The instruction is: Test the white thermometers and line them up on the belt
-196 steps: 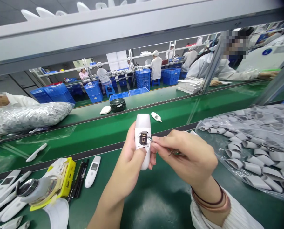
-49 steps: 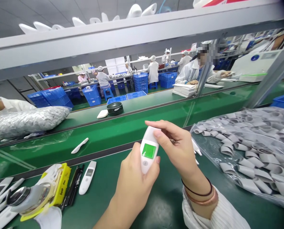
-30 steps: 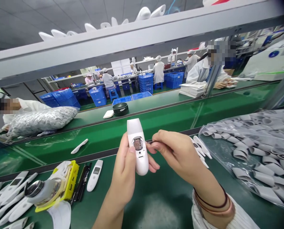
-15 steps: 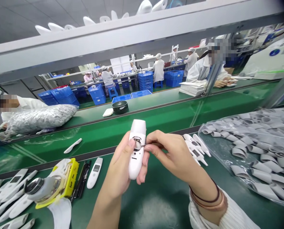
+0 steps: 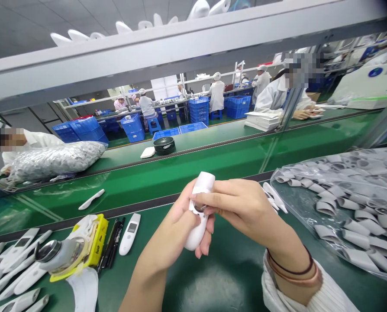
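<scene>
My left hand (image 5: 172,227) is closed around a white handheld thermometer (image 5: 196,236), its back turned up and its nozzle end pointing away from me. A round battery compartment lies open in its back, partly covered by my fingers. A shiny coin battery (image 5: 199,208) shows there. My right hand (image 5: 245,208) reaches over from the right, its fingertips closed at the battery, one finger stretched across the compartment. The fingers hide part of the battery's edge. My left thumb presses on the body just below the opening.
Left on the green bench are another thermometer (image 5: 130,234), black pens (image 5: 111,245), a yellow basket (image 5: 99,242), a bottle (image 5: 55,255) and several white thermometers (image 5: 24,242). At right, a clear bag (image 5: 297,203) holds grey curved parts. Beyond runs a green conveyor belt (image 5: 141,177); co-workers sit farther off.
The thermometer has shifted right and tilted in my left hand. My right fingers have moved from the compartment's side to over it. A white piece on the belt has slid left.
</scene>
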